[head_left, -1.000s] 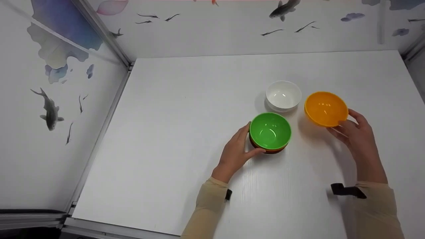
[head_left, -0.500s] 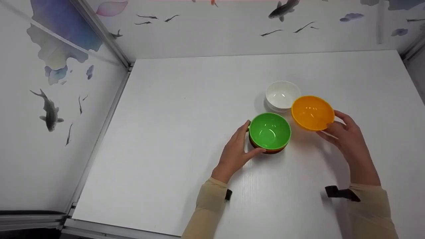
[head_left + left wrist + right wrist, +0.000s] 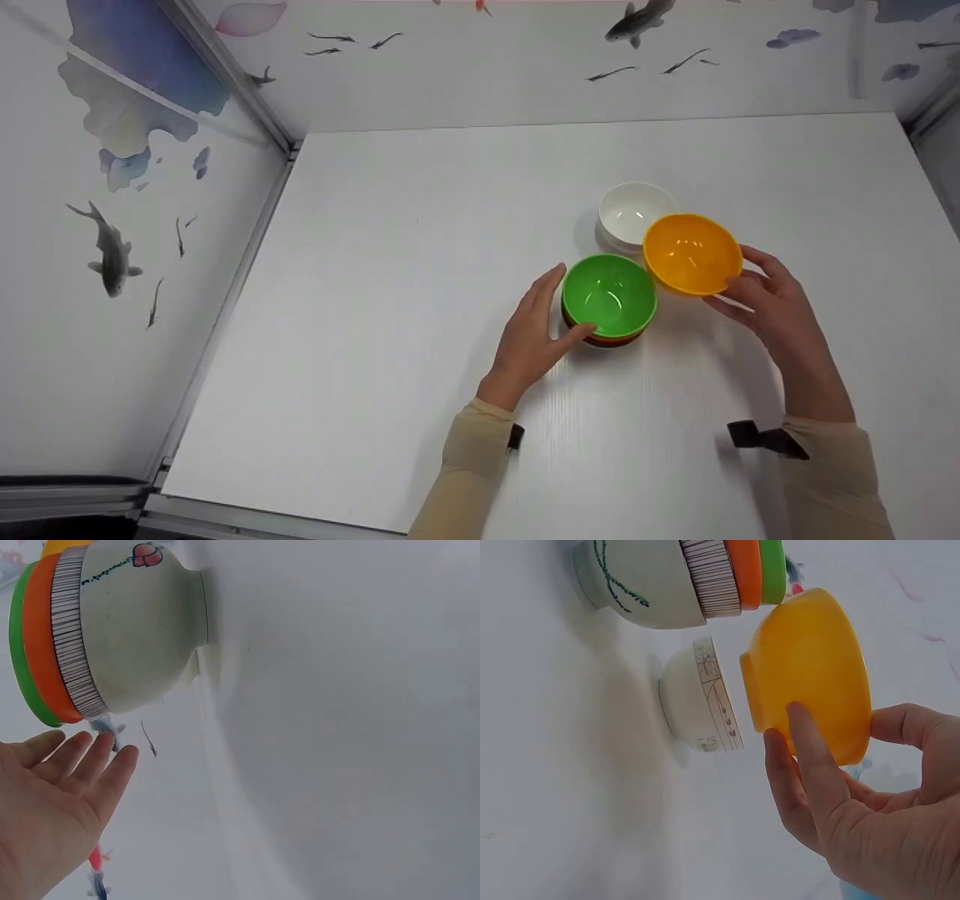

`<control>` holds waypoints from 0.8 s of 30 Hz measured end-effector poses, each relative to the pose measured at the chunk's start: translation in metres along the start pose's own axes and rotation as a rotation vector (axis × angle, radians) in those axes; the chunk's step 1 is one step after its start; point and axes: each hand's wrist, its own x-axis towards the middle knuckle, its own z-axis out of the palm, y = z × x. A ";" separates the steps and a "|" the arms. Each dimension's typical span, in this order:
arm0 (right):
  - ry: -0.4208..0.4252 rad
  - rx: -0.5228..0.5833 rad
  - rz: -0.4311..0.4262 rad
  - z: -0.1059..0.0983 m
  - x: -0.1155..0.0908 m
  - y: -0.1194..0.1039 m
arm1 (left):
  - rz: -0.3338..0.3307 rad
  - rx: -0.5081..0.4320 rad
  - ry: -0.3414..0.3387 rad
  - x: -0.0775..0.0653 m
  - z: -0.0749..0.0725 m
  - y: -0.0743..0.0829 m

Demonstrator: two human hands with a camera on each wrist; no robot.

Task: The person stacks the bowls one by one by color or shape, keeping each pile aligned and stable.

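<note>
My right hand [image 3: 780, 322] grips a yellow-orange bowl [image 3: 691, 255] by its right side, holding it above the table. In the right wrist view, the thumb is at the rim of the yellow-orange bowl [image 3: 810, 667] and fingers lie along its outside. Left of it stands a stack with a green bowl [image 3: 609, 294] on top. The left wrist view shows an orange bowl [image 3: 46, 637] beneath the green one, and a pale painted bowl [image 3: 135, 630] with a striped band at the bottom. Beside the stack my left hand [image 3: 525, 337] is spread, its fingers apart from the bowls.
Behind the stack a white bowl [image 3: 631, 214] stands on the white table [image 3: 420, 300], partly covered by the yellow-orange bowl in the head view. Walls with painted fish rise at the back [image 3: 465, 82] and left [image 3: 187, 247].
The yellow-orange bowl has moved left in my right hand, closer to the stack. My left hand has loosened from the stack's side, its thumb and fingers lifting slightly.
</note>
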 end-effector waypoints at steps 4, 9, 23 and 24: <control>0.007 -0.007 0.006 0.002 -0.001 -0.004 | 0.022 -0.003 0.015 0.001 -0.001 0.002; 0.008 -0.002 -0.004 0.004 -0.002 -0.009 | 0.038 -0.002 0.025 0.003 -0.004 0.006; -0.018 0.009 -0.042 0.017 -0.006 -0.021 | 0.073 -0.035 0.075 0.007 -0.007 0.013; -0.020 0.014 -0.047 0.018 -0.006 -0.021 | 0.074 -0.039 0.080 0.007 -0.007 0.014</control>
